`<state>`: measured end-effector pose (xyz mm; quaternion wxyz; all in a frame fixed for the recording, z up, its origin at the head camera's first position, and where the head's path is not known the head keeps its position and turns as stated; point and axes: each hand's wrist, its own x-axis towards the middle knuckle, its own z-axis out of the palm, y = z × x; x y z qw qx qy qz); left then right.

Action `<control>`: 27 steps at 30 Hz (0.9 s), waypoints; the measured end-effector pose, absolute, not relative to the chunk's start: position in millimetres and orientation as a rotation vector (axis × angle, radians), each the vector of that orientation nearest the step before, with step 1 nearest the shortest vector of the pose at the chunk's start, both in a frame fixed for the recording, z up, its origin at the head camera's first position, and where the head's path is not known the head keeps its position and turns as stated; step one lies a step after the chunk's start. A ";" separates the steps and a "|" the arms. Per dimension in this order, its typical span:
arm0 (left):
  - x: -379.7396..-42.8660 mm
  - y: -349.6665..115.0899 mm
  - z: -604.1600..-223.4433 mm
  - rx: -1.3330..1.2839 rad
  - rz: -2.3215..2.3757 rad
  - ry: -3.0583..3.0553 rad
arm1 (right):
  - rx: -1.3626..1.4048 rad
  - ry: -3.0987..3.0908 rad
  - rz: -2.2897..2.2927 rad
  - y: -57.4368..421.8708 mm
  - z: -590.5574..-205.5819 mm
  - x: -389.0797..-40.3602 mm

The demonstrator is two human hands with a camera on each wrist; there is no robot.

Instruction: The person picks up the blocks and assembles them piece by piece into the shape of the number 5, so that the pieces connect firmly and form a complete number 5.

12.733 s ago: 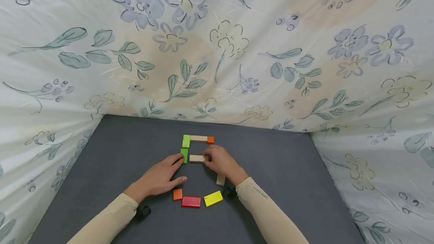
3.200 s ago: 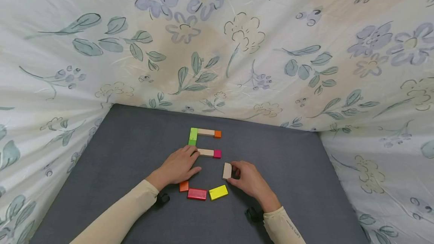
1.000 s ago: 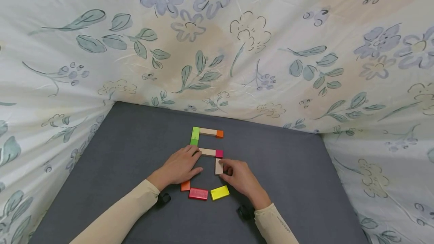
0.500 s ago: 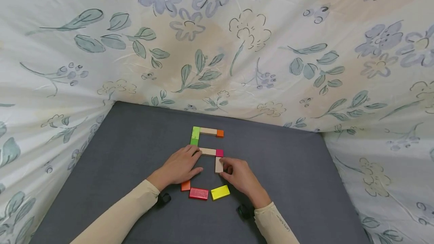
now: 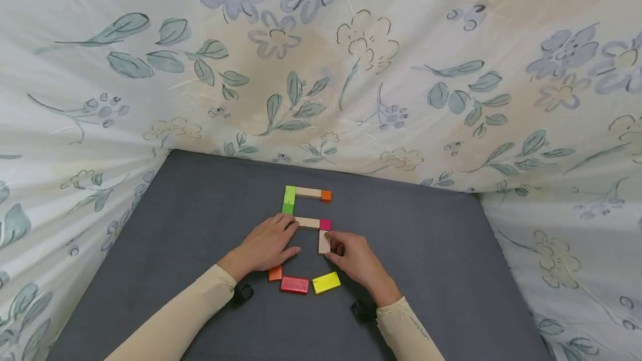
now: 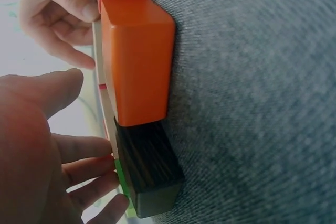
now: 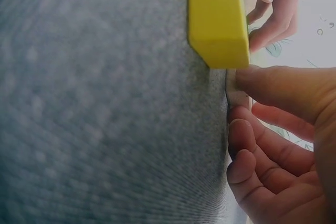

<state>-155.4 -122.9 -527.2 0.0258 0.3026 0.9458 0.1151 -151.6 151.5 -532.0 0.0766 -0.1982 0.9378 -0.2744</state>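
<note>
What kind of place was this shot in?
Probably a curtained-off tabletop workspace, perhaps a makeshift recording booth: floral fabric rises behind and along both sides, a dark grey, cloth-textured surface fills the middle, and coloured blocks lie on it. The room beyond isn't visible.

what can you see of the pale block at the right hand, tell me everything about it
The pale block is a plain oblong, light tan, and looks like bare wood. It lies on the dark grey surface, its long side running away from the person, on the near side of the magenta block; whether those two touch is too fine to tell. The right hand pinches it, thumb and finger at its right side, covering part of that edge.
</note>
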 end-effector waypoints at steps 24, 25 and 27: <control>-158.5 -121.6 -527.3 0.946 0.299 2.924 | -0.885 2.835 -0.855 178.8 -537.1 -149.6; -158.6 -121.6 -526.5 0.947 0.293 2.923 | -0.911 2.818 -0.844 181.3 -536.7 -150.5; -158.7 -121.6 -525.1 0.949 0.289 2.921 | -0.960 2.787 -0.817 185.8 -535.2 -152.7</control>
